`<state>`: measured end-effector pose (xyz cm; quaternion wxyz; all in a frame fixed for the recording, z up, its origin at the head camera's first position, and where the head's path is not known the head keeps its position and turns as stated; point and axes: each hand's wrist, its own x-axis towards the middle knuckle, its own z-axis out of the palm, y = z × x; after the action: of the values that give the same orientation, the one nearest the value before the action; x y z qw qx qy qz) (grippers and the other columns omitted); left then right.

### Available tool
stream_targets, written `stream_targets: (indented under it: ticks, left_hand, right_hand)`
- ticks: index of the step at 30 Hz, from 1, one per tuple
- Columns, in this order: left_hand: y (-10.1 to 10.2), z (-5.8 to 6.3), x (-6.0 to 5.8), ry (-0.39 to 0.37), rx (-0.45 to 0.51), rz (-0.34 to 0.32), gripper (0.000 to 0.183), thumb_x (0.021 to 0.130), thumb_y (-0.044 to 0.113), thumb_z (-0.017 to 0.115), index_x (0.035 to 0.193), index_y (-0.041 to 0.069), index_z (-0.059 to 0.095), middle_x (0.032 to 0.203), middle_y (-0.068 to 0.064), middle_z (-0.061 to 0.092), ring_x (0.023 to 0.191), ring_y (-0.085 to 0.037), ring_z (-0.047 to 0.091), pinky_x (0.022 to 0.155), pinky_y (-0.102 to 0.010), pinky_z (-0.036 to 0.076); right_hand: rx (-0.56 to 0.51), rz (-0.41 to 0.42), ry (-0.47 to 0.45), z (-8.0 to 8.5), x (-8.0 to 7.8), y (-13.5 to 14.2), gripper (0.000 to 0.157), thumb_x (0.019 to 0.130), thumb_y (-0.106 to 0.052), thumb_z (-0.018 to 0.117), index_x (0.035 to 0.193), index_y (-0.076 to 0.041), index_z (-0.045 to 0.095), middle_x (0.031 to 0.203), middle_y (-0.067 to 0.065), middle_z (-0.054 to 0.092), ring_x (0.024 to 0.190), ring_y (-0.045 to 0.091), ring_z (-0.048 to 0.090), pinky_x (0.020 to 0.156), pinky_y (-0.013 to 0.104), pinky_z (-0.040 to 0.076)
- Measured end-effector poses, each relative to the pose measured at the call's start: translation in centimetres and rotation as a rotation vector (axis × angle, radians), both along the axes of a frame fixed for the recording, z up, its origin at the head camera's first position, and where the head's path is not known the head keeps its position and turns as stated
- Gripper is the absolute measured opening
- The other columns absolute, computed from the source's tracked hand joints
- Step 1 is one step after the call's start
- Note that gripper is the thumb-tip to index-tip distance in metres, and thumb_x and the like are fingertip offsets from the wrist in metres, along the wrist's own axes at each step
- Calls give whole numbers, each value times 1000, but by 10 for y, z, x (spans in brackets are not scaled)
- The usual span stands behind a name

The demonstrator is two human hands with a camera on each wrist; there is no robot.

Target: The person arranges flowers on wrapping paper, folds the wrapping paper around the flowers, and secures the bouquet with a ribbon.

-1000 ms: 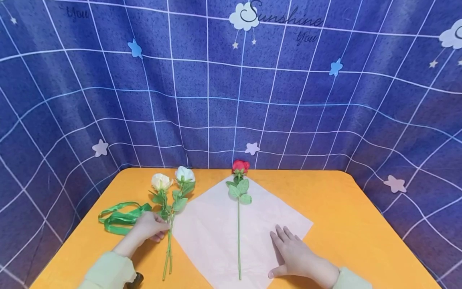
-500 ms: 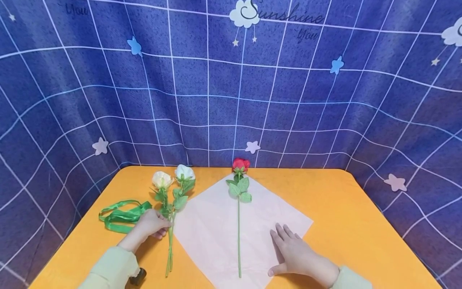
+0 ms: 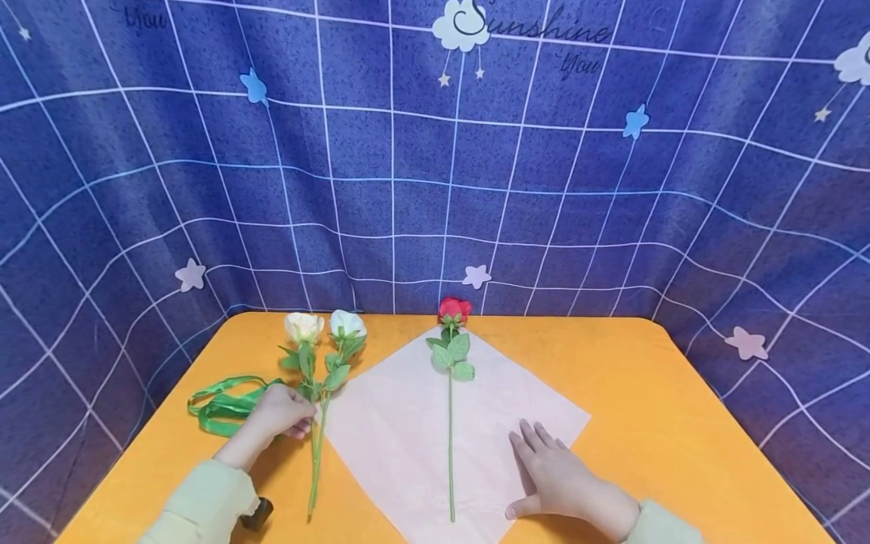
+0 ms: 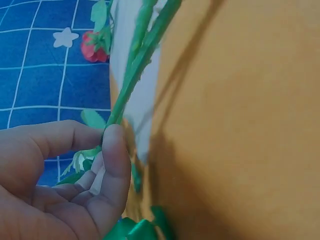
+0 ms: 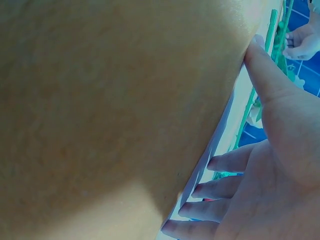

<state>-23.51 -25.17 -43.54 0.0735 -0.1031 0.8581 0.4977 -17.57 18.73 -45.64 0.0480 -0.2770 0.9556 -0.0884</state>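
Note:
My left hand [image 3: 279, 412] pinches the green stem of the cream rose [image 3: 303, 327] between thumb and forefinger. Just to the right, a white rose [image 3: 347, 325] lies with its stem crossing the cream rose's. In the left wrist view, two stems [image 4: 141, 55] run close together above my fingertips; whether both are pinched is unclear. A red rose [image 3: 454, 310] lies lengthwise on a pale pink sheet of wrapping paper [image 3: 394, 453], its bloom past the top corner. My right hand [image 3: 560, 480] rests on the sheet's right edge, fingers spread.
A looped green ribbon [image 3: 224, 406] lies left of my left hand on the orange table [image 3: 652, 423]. A small dark object [image 3: 257, 515] shows beside the left sleeve. Behind the table hangs a blue grid-patterned curtain [image 3: 421, 204].
The cream rose has shifted slightly left and away with my left hand, and its stem now lies closer along the white rose's at the bottom. My right hand stays put.

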Motion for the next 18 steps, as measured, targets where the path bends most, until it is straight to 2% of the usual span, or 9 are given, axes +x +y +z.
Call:
stream_targets:
  ticks: [8, 18]
  left_hand:
    - [-1, 17, -4, 18, 0, -23, 13, 84, 2, 60, 84, -10, 57, 64, -10, 60, 52, -14, 59, 53, -28, 54]
    - [19, 43, -9, 76, -53, -48, 15, 84, 5, 62, 87, -10, 61, 68, -14, 63, 53, -14, 62, 56, -30, 56]
  right_hand:
    - [8, -1, -1, 0, 0, 0, 114, 62, -73, 67, 138, 8, 39, 143, 33, 32, 129, 53, 31, 96, 65, 35]
    - [14, -10, -9, -1, -1, 1, 115, 61, -74, 66, 138, 7, 39, 143, 33, 32, 130, 53, 31, 97, 65, 35]
